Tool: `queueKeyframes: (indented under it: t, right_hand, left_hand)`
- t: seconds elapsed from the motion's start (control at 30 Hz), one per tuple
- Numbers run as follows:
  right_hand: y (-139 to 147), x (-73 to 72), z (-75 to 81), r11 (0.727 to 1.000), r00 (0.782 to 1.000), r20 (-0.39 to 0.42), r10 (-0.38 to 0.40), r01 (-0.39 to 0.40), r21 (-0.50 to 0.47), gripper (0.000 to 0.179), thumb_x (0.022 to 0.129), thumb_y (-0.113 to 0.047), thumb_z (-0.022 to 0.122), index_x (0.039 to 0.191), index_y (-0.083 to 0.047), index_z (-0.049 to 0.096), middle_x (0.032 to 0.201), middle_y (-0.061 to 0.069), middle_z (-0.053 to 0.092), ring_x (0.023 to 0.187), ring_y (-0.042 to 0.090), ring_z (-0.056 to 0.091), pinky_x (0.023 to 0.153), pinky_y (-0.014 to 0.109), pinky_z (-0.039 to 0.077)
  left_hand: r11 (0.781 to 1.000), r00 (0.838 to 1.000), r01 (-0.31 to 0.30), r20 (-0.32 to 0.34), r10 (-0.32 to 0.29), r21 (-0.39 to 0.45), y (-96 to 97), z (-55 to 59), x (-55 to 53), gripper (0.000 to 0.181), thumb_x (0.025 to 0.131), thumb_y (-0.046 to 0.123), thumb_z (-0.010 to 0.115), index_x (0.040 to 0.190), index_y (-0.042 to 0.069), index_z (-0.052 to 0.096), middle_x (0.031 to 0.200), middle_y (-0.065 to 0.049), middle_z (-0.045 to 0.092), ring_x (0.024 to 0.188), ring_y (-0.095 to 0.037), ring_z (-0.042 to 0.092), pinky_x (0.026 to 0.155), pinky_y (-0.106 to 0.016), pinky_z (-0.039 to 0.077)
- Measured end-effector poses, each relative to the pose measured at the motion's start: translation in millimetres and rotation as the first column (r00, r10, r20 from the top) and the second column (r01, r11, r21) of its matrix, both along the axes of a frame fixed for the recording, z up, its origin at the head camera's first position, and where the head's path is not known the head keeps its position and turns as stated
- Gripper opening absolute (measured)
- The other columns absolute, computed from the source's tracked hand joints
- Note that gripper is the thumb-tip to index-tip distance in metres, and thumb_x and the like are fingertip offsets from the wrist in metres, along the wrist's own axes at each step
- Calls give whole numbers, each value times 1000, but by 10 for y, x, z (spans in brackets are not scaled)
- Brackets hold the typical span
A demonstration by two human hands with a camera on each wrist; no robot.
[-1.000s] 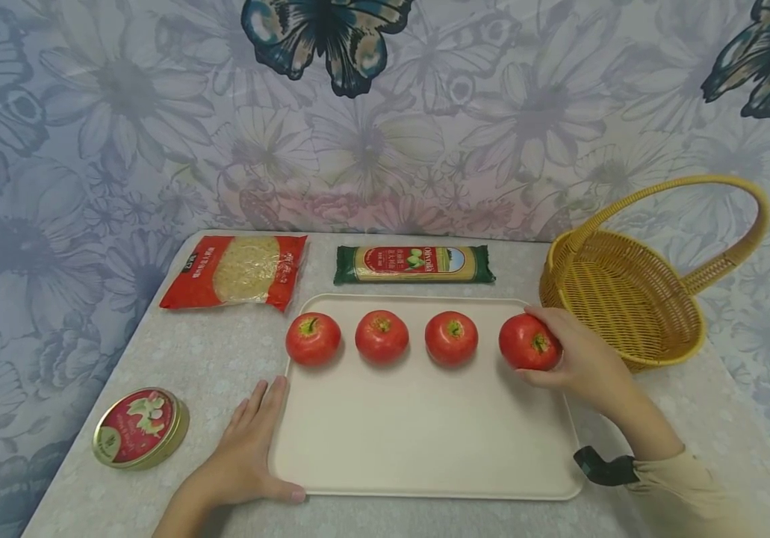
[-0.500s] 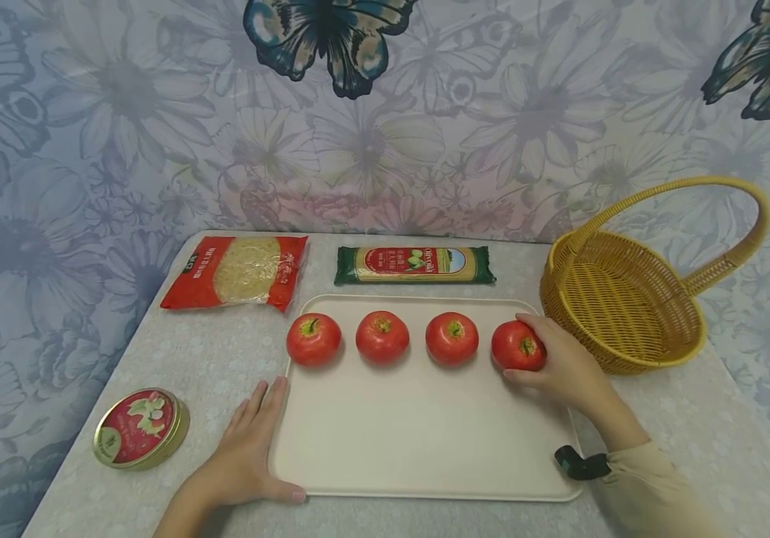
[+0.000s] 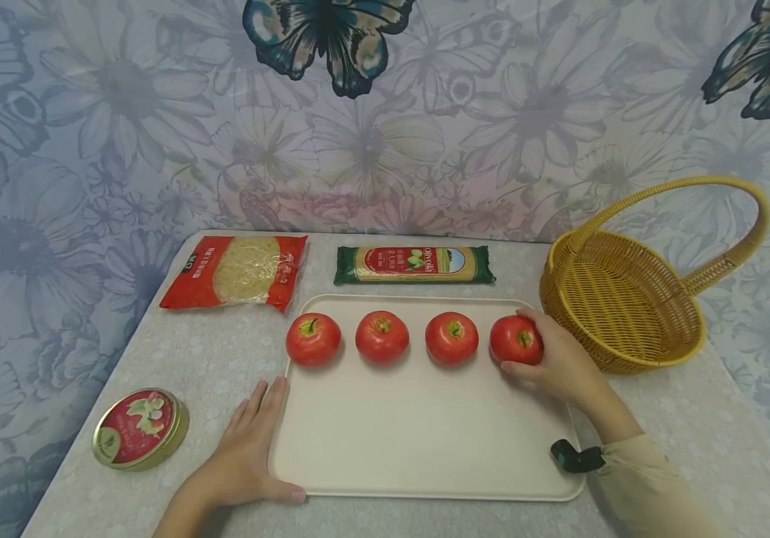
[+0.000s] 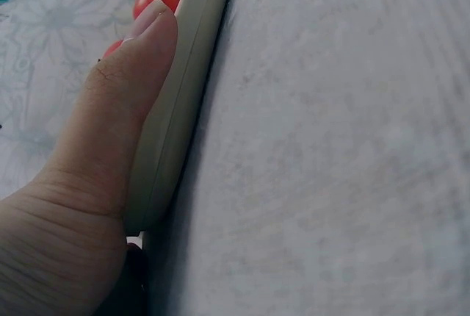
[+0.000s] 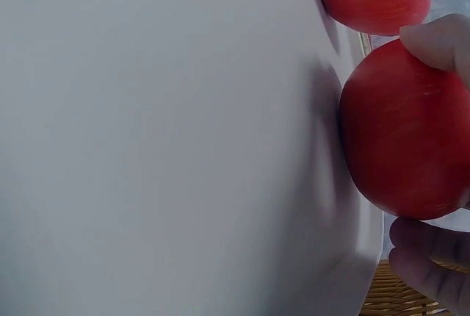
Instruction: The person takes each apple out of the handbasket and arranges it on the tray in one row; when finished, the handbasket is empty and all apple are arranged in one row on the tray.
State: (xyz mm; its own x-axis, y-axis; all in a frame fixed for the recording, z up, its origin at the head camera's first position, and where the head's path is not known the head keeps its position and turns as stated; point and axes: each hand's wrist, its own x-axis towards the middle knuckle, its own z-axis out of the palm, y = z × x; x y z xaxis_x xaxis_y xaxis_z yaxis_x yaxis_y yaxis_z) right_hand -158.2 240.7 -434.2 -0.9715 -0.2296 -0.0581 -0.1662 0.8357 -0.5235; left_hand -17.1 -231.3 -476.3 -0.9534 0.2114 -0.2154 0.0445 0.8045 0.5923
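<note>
My right hand [image 3: 562, 366] holds a red tomato [image 3: 515, 340] at the far right corner of the cream tray [image 3: 418, 433]; thumb and fingers lie on either side of it. In the right wrist view that tomato [image 5: 411, 132] is low over the tray, and I cannot tell whether it bears its own weight. Left of it, three more tomatoes stand in a row along the tray's far side: one [image 3: 451, 339], another [image 3: 382, 338] and the leftmost [image 3: 314, 339]. My left hand [image 3: 243, 452] touches the tray's left edge with straight fingers, its thumb [image 4: 117, 95] against the front rim.
A yellow wicker basket [image 3: 694, 329] with a tall handle stands right of the tray. Behind the tray lies a green pasta packet [image 3: 414, 265], and a red packet with a clear window [image 3: 237, 270] is at back left. A round tin [image 3: 140, 428] sits left of my left hand.
My right hand has moved left and slightly inward with the tomato, bringing it nearer the row on the tray. The left hand and the other things have stayed put.
</note>
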Motion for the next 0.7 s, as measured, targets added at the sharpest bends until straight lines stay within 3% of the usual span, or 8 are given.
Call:
queueKeyframes:
  t: [0.13, 0.33, 0.43, 0.6, 0.7]
  right_hand:
    - [4, -35, -16, 1000, 1000, 7, 6, -6, -12, 97, 78, -47, 81, 153, -12, 31, 148, 19, 45, 128, 41, 52, 99, 63, 46]
    - [12, -89, -29, 999, 999, 45, 14, -12, -42, 99, 80, -57, 76, 155, -16, 28, 150, 19, 42, 129, 41, 51, 100, 63, 46]
    - [10, -105, -32, 998, 998, 53, 21, -18, -56, 100, 79, -58, 76, 156, -15, 28, 151, 20, 41, 130, 42, 50, 100, 64, 45]
    - [12, -106, -49, 997, 999, 43, 30, -27, -71, 101, 79, -58, 76, 155, -15, 28, 151, 21, 40, 131, 43, 48, 101, 65, 44]
    - [23, -95, -68, 997, 999, 41, 31, -28, -73, 103, 78, -62, 75, 156, -16, 27, 151, 20, 39, 133, 43, 46, 103, 65, 43]
  left_hand:
    - [1000, 1000, 4, -8, -4, -4, -4, -3, 4, 156, 44, 78, 83, 161, 18, 0, 167, -15, 12, 154, -40, -2, 119, -26, -20]
    - [1000, 1000, 9, -20, -9, -9, -4, 7, 4, 156, 44, 78, 83, 161, 18, 0, 167, -15, 12, 153, -40, -1, 114, -18, -22]
    - [1000, 1000, 4, -13, -4, -7, 0, 15, 0, 156, 43, 78, 83, 161, 18, 1, 167, -15, 12, 153, -40, -1, 119, -26, -19]
    - [1000, 1000, -9, 16, 9, -6, 6, 21, -7, 155, 43, 76, 84, 161, 18, 1, 167, -16, 12, 153, -40, -3, 124, -50, -9]
    - [1000, 1000, -6, 19, 6, -8, 3, 16, -10, 155, 43, 77, 84, 161, 18, 1, 167, -15, 11, 153, -40, -2, 124, -54, -6]
